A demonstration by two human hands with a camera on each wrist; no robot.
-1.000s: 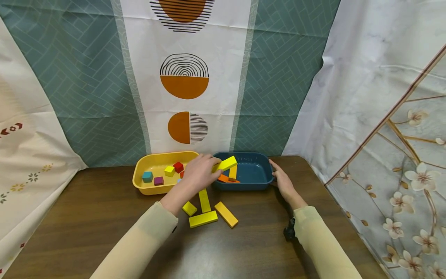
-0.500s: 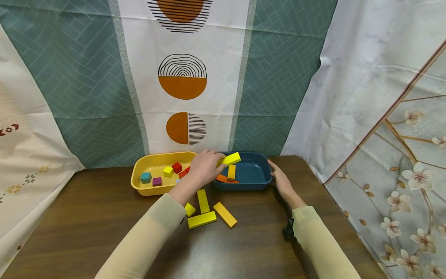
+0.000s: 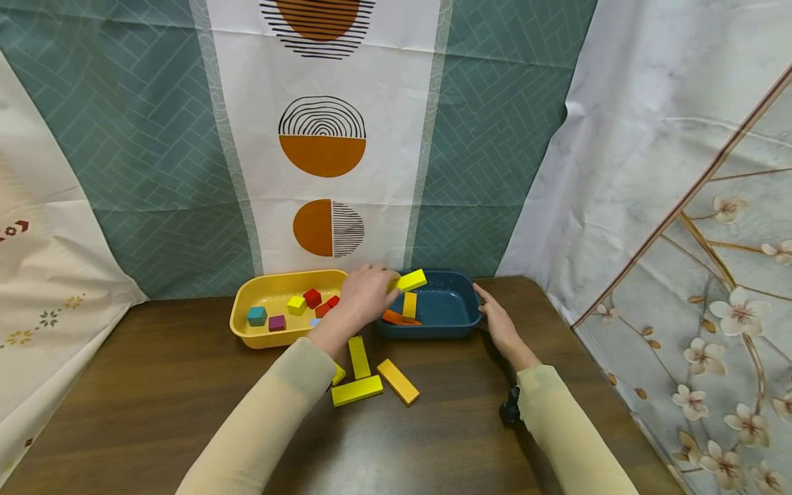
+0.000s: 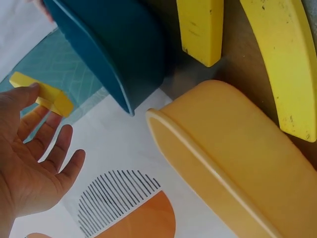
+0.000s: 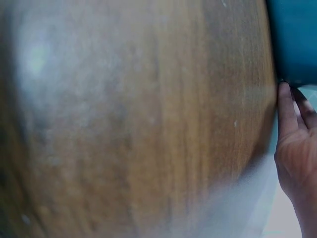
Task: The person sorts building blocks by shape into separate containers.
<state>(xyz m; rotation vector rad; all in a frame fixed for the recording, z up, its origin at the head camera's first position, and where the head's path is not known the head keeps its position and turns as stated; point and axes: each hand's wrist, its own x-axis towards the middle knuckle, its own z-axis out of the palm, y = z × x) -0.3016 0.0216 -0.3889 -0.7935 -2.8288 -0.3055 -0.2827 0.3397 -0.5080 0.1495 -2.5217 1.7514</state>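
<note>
Between thumb and fingertips, my left hand [image 3: 366, 294] pinches a yellow block [image 3: 411, 280] above the left part of the blue bin [image 3: 448, 330]. The left wrist view shows the same yellow block [image 4: 43, 94] held by its end, the other fingers spread loosely. Against the bin's right end rests my right hand [image 3: 502, 324], its fingers fairly straight; in the right wrist view fingertips [image 5: 284, 91] touch the bin's wall [image 5: 299, 44]. Inside the bin lie an orange-yellow block [image 3: 410, 306] and orange pieces [image 3: 392, 317].
Left of the blue bin stands a yellow bin [image 3: 266, 338] with several small coloured cubes. In front, on the wooden table [image 3: 155, 385], lie yellow blocks [image 3: 357, 390] and an orange-yellow block [image 3: 399, 382]. A patterned cloth [image 3: 322, 227] hangs behind.
My left hand has moved slightly right with the yellow block, further over the blue bin. The right hand stays at the bin's end. The head view has shifted a little.
</note>
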